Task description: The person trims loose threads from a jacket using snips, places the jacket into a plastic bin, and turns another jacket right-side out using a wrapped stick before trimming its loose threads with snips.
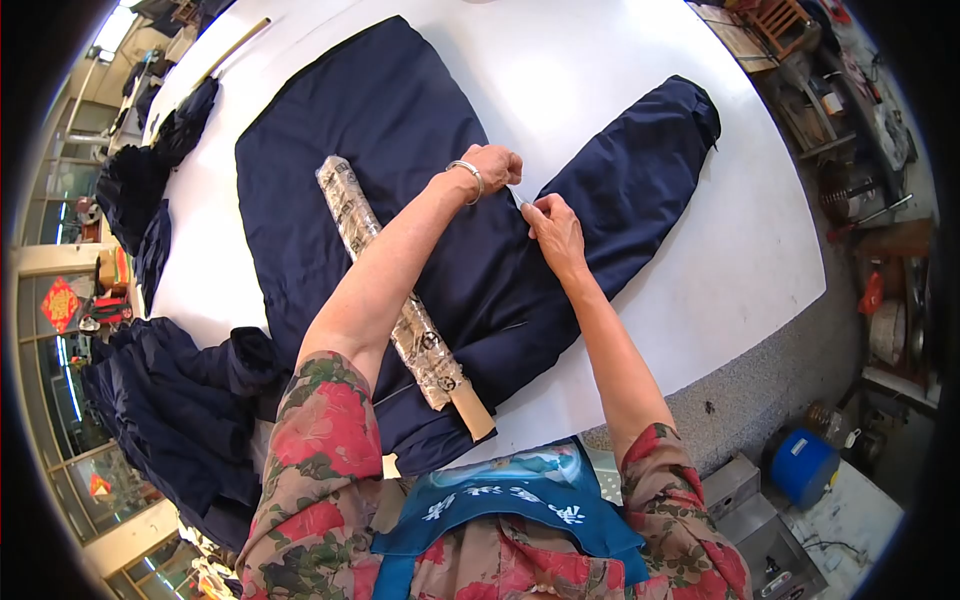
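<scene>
A dark navy jacket (350, 95) lies spread on the white table, one sleeve (640, 170) stretched out to the right. Near the inner edge of that sleeve, the fingers of my right hand (557, 235) pinch a small white strip (517, 198). My left hand (490, 168), with a silver bracelet at the wrist, is closed just above the strip's upper end; what its fingers hold is too small to make out. Across the jacket, partly beneath my left forearm, rests a long flat board (432, 362) wrapped in clear printed tape, its bare tan end toward me.
More dark garments are heaped at the left (180, 400) and along the table's far left edge (150, 185). A thin wooden stick (235, 48) lies on the white table (740, 300) at the back. A blue cylinder (803, 467) and metal boxes stand at the lower right.
</scene>
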Demonstrator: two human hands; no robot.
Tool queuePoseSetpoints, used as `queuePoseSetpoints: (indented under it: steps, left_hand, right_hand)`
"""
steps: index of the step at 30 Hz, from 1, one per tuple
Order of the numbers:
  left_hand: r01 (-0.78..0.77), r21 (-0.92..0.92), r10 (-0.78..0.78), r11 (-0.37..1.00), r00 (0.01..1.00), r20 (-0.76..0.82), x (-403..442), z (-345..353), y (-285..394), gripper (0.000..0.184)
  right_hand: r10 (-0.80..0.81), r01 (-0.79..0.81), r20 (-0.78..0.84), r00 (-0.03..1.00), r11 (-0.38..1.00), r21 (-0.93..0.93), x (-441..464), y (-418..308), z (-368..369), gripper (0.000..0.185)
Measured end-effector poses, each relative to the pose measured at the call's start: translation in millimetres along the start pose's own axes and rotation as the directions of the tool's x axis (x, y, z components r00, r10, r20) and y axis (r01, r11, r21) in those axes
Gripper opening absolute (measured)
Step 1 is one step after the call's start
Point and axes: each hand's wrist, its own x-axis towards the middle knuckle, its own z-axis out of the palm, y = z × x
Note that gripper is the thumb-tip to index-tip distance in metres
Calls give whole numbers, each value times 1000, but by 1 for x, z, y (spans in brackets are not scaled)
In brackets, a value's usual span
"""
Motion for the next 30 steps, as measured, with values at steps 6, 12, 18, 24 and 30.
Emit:
queuePoseSetpoints:
  steps: [6,12,18,24,30]
  left_hand:
    - [31,-11,-30,999,999,24,-1,-2,8,18]
    - [2,41,-2,999,1000,-1,-2,1,11,17]
    - [-2,39,3,999,1000,-10,-9,-1,13,16]
    - [-87,30,89,996,994,-58,-3,4,14,16]
    - [-141,39,146,989,974,-171,0,15,-3,14]
  right_hand:
    - [-10,10,-14,1000,1000,16,11,1,7,32]
    - [25,-28,23,999,992,126,15,2,7,36]
    - [62,-65,21,998,976,208,4,5,5,36]
    - [40,-40,5,999,988,149,11,14,7,36]
    - [19,-18,-5,1000,991,132,20,17,14,34]
